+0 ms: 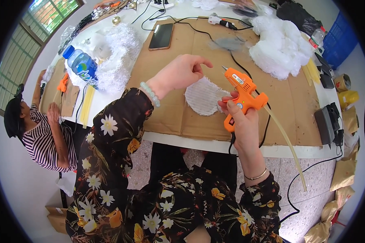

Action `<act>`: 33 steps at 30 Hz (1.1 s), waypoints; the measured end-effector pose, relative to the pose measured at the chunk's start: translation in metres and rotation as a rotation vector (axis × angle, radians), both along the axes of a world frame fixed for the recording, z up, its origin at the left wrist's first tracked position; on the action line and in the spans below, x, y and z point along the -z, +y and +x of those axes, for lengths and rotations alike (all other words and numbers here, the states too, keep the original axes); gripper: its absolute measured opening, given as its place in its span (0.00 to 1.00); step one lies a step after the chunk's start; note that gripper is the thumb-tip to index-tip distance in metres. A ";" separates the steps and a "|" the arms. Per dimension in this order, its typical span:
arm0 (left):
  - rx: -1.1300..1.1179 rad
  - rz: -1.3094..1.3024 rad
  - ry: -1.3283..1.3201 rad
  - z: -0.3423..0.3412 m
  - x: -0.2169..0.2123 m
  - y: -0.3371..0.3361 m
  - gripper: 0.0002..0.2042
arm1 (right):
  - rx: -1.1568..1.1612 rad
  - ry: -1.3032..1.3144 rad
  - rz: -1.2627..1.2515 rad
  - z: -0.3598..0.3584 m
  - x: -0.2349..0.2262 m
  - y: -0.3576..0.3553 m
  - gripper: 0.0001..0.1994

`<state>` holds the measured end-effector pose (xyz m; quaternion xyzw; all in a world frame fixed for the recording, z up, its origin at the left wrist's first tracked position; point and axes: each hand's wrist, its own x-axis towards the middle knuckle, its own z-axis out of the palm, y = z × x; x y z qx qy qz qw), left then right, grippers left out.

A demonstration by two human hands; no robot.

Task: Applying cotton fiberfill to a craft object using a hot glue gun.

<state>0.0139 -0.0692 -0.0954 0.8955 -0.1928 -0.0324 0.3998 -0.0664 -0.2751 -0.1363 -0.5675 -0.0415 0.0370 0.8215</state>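
Observation:
In my right hand (pixel 245 119) is an orange hot glue gun (pixel 242 87), its nozzle pointing up and to the left. A long pale glue stick (pixel 286 139) trails from the gun's back end. Below and between my hands, a round white ribbed fabric piece (pixel 202 97) lies on the cardboard, its right edge close to my right fingertips; whether they touch it I cannot tell. My left hand (pixel 180 73) hovers just above and left of that piece, index finger stretched out and the other fingers bent, with nothing visible in it.
Brown cardboard (pixel 166 109) covers the table's middle. Around it are a phone (pixel 161 36), a blue-capped bottle (pixel 81 65), white fluffy material (pixel 280 46) and a second glue gun (pixel 222 21). Black cables cross behind. A person in stripes (pixel 48 137) sits at the left.

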 end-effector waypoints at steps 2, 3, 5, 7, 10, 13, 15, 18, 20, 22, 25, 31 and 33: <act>-0.002 0.020 -0.087 -0.007 0.002 -0.003 0.16 | 0.008 0.000 -0.012 0.000 0.000 0.000 0.16; 0.001 0.021 -0.082 -0.008 0.005 -0.005 0.16 | 0.011 0.005 -0.010 0.001 0.001 -0.001 0.16; -0.041 0.043 -0.112 -0.013 0.006 -0.005 0.16 | 0.000 0.009 -0.017 0.000 -0.002 0.001 0.16; -0.062 0.000 -0.070 -0.011 0.010 -0.004 0.16 | -0.004 0.011 -0.018 -0.001 -0.004 0.002 0.16; -0.117 -0.132 -0.032 -0.007 0.008 0.000 0.16 | -0.013 0.012 -0.021 0.000 -0.003 0.002 0.16; -0.184 -0.150 -0.049 -0.003 0.005 0.018 0.16 | -0.016 0.021 -0.025 0.000 -0.003 0.001 0.16; -0.219 -0.080 -0.066 -0.006 0.006 0.026 0.17 | -0.016 0.029 -0.027 0.000 -0.004 0.000 0.16; -0.133 0.072 -0.053 -0.020 0.011 0.024 0.18 | -0.010 0.029 -0.039 0.001 -0.004 -0.002 0.16; -0.097 0.052 -0.079 -0.023 0.016 0.023 0.19 | -0.019 0.038 -0.053 0.000 -0.005 -0.001 0.16; -0.098 0.064 -0.083 -0.024 0.016 0.021 0.20 | -0.022 0.034 -0.047 0.000 -0.004 0.000 0.16; -0.125 0.036 -0.076 -0.024 0.015 0.017 0.20 | -0.023 0.033 -0.044 0.001 -0.004 0.001 0.16; -0.130 0.114 -0.362 -0.034 0.012 0.002 0.19 | -0.029 0.021 -0.071 0.000 -0.005 0.001 0.17; -0.082 0.207 -0.526 -0.037 0.013 -0.001 0.18 | -0.034 0.011 -0.077 -0.001 -0.005 0.001 0.17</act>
